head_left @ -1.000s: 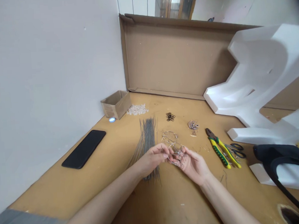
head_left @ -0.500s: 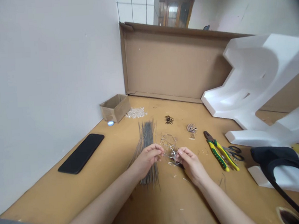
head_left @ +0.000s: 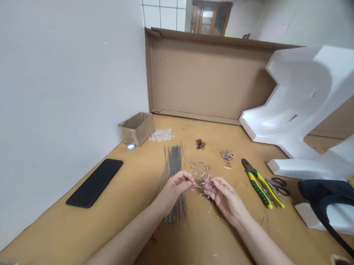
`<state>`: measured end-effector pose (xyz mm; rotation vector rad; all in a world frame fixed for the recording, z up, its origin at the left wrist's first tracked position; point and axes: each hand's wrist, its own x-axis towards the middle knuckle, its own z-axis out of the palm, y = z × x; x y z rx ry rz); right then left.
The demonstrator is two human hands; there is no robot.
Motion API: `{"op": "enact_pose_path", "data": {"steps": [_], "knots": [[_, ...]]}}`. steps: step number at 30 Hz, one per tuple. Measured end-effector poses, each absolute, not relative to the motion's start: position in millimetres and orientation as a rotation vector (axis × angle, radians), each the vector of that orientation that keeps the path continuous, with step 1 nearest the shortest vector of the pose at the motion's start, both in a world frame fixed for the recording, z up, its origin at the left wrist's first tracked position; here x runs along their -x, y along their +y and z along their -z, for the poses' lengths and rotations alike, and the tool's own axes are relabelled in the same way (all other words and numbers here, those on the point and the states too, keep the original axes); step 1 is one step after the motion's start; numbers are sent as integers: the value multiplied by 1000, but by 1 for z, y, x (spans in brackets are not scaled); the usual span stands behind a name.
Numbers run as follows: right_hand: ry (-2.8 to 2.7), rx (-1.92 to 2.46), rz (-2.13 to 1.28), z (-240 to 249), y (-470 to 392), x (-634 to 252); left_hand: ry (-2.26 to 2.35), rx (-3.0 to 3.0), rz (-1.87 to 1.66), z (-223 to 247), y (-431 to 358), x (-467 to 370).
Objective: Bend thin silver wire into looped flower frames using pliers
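Between my hands is a small piece of bent, shiny wire, its fine shape hard to make out. My left hand pinches its left side between thumb and forefinger, above a bundle of straight grey wires on the table. On the other side, my right hand is closed on the wire with thumb and fingertips. Just beyond the fingertips lies a loose ring of bent wire pieces, partly covered by what I hold.
Pliers and scissors lie right, beside white foam. Farther back are black rings, a wire coil, clear beads and a small cardboard box. A black flat slab lies left.
My right hand has turned a little, so more of its fingers show around the wire piece. My left hand keeps its pinch almost in place. The view has shifted slightly.
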<state>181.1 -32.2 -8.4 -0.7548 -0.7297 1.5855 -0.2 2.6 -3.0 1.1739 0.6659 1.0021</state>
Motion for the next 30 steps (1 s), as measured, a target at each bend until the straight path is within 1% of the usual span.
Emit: {"op": "enact_pose_path", "data": {"steps": [3,6,10,16,19,22,25,30], "knots": [[-817,756,-1593,8,-33,-181,651,-1431,-1062,-3,-2,1],[-905,819,-1484,11,-34,-181,617,-1505,-1098,-5,-3,1],[-1002,905,-1347,15,-35,-182,595,-1504,-1076,-4,-3,1],[-1099,807,-1380,11,-39,-181,606,-1336,-1028,-1,-4,-2],[-1180,883,-1349,8,-40,-180,701,-1268,-1009,-2,-5,-2],[-1329,1125,-1180,6,-40,-177,744,-1229,-1009,-5,-5,-2],[-1381,1224,-996,3,-40,-174,751,-1200,-1022,-7,-5,-2],[-1289,1268,-1134,3,-40,-174,778,-1236,-1007,-5,-5,-1]]}}
